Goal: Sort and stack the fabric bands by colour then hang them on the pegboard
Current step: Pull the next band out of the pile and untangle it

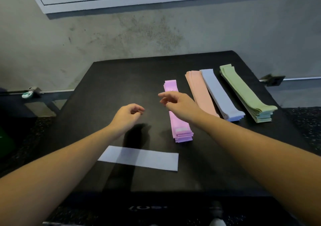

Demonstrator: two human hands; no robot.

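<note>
Four stacks of fabric bands lie on the black table point(104, 79): a pink-purple stack point(180, 130) in the middle, then a peach stack point(199, 90), a pale blue stack point(218, 93) and a green stack point(243, 92) to the right. One single pale blue band point(139, 158) lies flat near the front. My right hand point(177, 104) hovers over the pink-purple stack, fingers loosely bent, holding nothing. My left hand point(128, 116) hangs above the bare table to its left, fingers loosely curled and empty.
A grey concrete wall point(121, 34) rises behind the table, with a white board point(112, 1) at the top. Metal bars and brackets point(272, 79) stick out on both sides of the table. Dark speckled floor point(305, 121) lies to the right.
</note>
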